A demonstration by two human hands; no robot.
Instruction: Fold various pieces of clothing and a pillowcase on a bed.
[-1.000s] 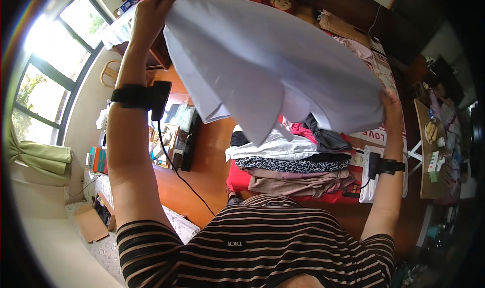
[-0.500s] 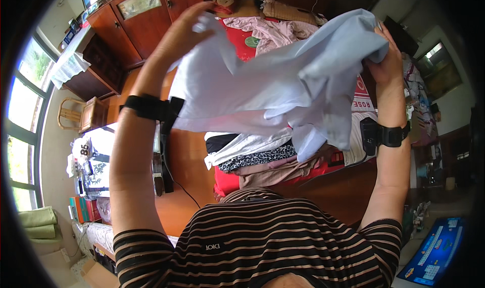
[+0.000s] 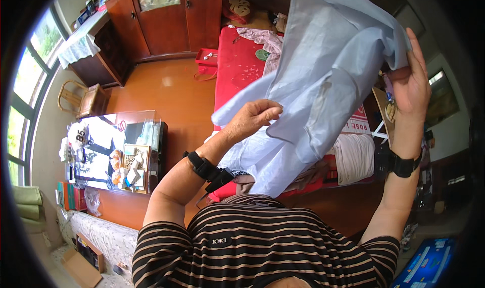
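Note:
A light blue shirt [image 3: 323, 81] hangs spread in front of me, over the bed. Its upper right part is gathered in my right hand [image 3: 413, 83], raised at the right with some fingertips showing past the cloth. My left hand [image 3: 255, 117] is in front of the shirt's lower left part, fingers curled and thumb pointing right; no cloth is seen pinched in it. Loose lower parts of the shirt drop towards the bed's near edge. Black straps with small devices sit on both my wrists.
The bed has a red cover [image 3: 237, 60], with a pink garment [image 3: 270, 40] on it and a folded pale cloth [image 3: 354, 155] near its edge. A glass-topped table [image 3: 157, 131] with many items stands left. Behind are a wooden cabinet [image 3: 161, 30] and a bamboo chair [image 3: 91, 98].
My left hand has come down from the shirt's upper left to its middle, its fingers now curled. My right hand has shifted right with the shirt, which now hangs more upright.

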